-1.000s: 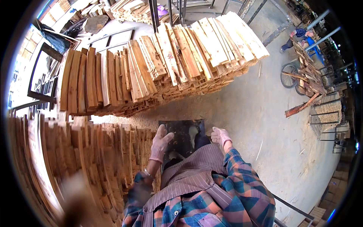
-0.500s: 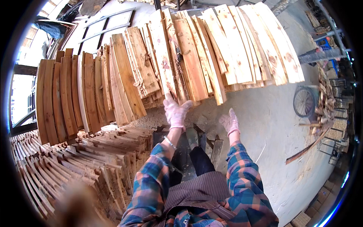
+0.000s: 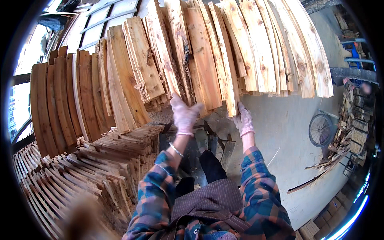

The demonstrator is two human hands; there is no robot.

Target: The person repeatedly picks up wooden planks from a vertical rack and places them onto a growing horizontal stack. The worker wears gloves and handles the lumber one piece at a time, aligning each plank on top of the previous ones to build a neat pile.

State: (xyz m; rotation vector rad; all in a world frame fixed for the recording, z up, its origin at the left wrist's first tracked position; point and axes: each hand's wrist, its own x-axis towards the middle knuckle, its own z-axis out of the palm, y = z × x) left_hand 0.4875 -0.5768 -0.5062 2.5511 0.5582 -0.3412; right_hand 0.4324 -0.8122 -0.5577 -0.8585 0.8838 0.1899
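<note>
Both my hands wear pale pinkish gloves and reach to the near ends of a row of rough wooden boards (image 3: 205, 60). My left hand (image 3: 185, 117) has its thumb and fingers spread, and its fingertips meet the end of a knotty board (image 3: 163, 52). Farther right, my right hand (image 3: 243, 121) holds the end corner of a narrow wooden board (image 3: 226, 68), fingers along its right side and thumb by its end. That board juts a little nearer to me than its neighbours. The undersides of the boards are hidden.
Stacked cut strips (image 3: 80, 172) fill the lower left. Darker boards (image 3: 60, 100) continue the row at left. A spoked wheel (image 3: 321, 130) and a heap of wood scraps (image 3: 340, 144) lie on the right. Below my hands are my legs and dark frame pieces (image 3: 216, 140).
My right hand has moved up and left to the narrow board's end and closed on it. My left hand stays spread at the board ends. The view has shifted slightly.
</note>
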